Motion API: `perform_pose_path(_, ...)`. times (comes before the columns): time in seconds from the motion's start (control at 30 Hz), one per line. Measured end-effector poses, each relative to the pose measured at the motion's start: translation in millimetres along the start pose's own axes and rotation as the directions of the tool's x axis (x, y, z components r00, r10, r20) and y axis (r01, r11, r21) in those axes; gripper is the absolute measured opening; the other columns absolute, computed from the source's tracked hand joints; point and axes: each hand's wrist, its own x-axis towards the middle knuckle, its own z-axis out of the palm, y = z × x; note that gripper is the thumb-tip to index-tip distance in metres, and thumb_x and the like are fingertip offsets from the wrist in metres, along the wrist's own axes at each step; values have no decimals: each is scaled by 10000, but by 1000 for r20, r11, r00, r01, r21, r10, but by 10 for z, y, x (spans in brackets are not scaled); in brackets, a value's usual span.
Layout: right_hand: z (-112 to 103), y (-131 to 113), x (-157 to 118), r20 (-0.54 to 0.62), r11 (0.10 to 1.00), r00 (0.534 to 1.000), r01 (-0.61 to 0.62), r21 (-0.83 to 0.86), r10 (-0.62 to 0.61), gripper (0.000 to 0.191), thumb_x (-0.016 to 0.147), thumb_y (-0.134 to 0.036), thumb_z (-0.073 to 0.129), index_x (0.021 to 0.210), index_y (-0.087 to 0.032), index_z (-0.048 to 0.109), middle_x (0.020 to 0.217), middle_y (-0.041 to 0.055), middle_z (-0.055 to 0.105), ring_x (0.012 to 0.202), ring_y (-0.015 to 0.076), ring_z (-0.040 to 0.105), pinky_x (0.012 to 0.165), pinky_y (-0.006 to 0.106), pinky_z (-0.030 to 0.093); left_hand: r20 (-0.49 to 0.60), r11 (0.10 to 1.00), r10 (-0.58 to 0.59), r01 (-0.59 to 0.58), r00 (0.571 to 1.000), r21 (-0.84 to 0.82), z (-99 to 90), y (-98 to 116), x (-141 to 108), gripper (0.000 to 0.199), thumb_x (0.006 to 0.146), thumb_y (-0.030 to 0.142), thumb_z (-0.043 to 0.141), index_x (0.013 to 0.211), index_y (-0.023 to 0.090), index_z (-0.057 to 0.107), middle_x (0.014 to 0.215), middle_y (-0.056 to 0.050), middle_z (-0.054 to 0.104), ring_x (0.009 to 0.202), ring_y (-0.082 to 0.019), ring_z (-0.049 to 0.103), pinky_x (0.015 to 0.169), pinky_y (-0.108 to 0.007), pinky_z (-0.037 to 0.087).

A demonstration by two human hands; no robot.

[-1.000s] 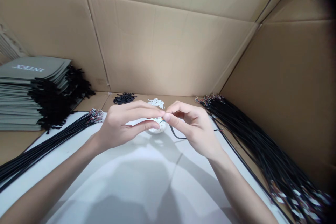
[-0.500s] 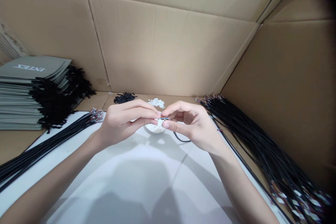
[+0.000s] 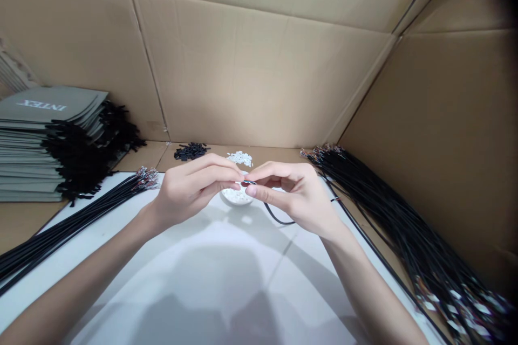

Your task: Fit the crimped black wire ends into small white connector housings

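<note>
My left hand (image 3: pixel 198 186) and my right hand (image 3: pixel 293 191) meet over a small white bowl (image 3: pixel 237 198). Thin coloured wires (image 3: pixel 249 182) at the end of a black cable run between their fingertips, with both hands pinching them. Part of the black cable (image 3: pixel 277 220) curves out below my right hand, and a short tip shows beyond the wrist. Small white pieces lie in the bowl, partly covered by my fingers. Whether anything else small sits between the left fingertips is hidden.
Black tube pieces (image 3: pixel 191 151) and white pieces (image 3: pixel 240 158) lie in piles behind my hands. Black cables with bared wire ends lie bundled at left (image 3: pixel 93 202) and right (image 3: pixel 388 221). Grey folders marked INTEX (image 3: pixel 28 156) are stacked at far left. Cardboard walls (image 3: pixel 251 64) enclose the white table (image 3: pixel 194 280).
My right fingers have closed in nearer to my left fingertips, and less of the coloured wires shows between them. The whole view has shifted slightly.
</note>
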Motion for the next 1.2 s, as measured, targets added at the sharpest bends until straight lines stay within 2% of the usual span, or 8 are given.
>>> perform_pose_path(0.2, -47, -9, 36, 91, 995, 993, -82, 57, 76, 138, 885, -274, 702, 824, -177, 779, 735, 34, 704, 689, 140, 600, 653, 287, 482, 14, 999, -11, 12, 1000, -52, 19, 14, 11, 141, 879, 62, 683, 949, 182, 710, 890, -41, 767, 796, -140, 736, 724, -183, 593)
perform_pose_path(0.4, -98, 40, 54, 189, 982, 976, -131, 134, 105, 109, 843, -248, 740, 766, -171, 746, 716, 17, 709, 671, 120, 610, 632, 251, 475, 82, 983, -17, 32, 996, -180, 3, 53, 39, 157, 895, 43, 650, 892, 186, 715, 859, -34, 754, 747, -120, 721, 688, -164, 571)
perform_pose_path(0.63, -106, 15, 40, 154, 995, 985, -81, 55, 72, 125, 851, -222, 731, 749, -151, 743, 654, -3, 670, 586, 82, 524, 559, 221, 427, 81, 988, 20, -7, 997, -156, 23, 53, 22, 170, 885, 25, 651, 933, 178, 706, 884, -42, 758, 760, -123, 724, 715, -171, 586)
perform_pose_path(0.87, -131, 7, 47, 172, 979, 980, -129, 156, 102, 55, 765, -187, 819, 798, -180, 776, 724, 10, 729, 642, 97, 613, 579, 210, 488, 13, 994, 24, -23, 1000, -104, 56, 47, -13, 216, 864, -15, 661, 981, 163, 692, 965, -58, 756, 864, -125, 732, 770, -160, 583)
perform_pose_path(0.93, -111, 15, 41, 134, 969, 983, -152, 197, 127, 148, 699, -159, 864, 815, -191, 778, 741, 10, 738, 656, 107, 639, 576, 208, 510, -65, 998, -23, 19, 998, -61, 91, 62, -24, 240, 854, -19, 673, 994, 174, 697, 984, -48, 759, 888, -128, 729, 786, -174, 587)
perform_pose_path(1.03, -66, 28, 35, 22, 969, 995, -104, 225, 101, 199, 654, -149, 892, 805, -194, 770, 727, 5, 727, 658, 119, 655, 568, 213, 539, -197, 979, -198, 184, 960, -86, 157, 101, -30, 181, 858, 54, 709, 976, 191, 697, 944, -25, 752, 849, -129, 718, 733, -196, 600)
perform_pose_path(1.1, -40, 34, 34, -50, 978, 998, -36, 206, 47, 192, 660, -159, 893, 796, -197, 762, 735, 3, 724, 667, 121, 657, 572, 215, 551, -196, 947, -304, 274, 932, -165, 188, 131, -27, 103, 874, 105, 709, 934, 189, 697, 890, -18, 740, 806, -122, 704, 684, -192, 595)
perform_pose_path(1.2, -13, 38, 31, -108, 985, 994, 29, 171, -11, 206, 659, -165, 897, 806, -206, 760, 786, 10, 738, 707, 133, 672, 596, 227, 567, -131, 892, -410, 367, 903, -264, 196, 181, -21, 42, 904, 151, 683, 889, 184, 705, 859, -24, 732, 796, -124, 690, 685, -201, 592)
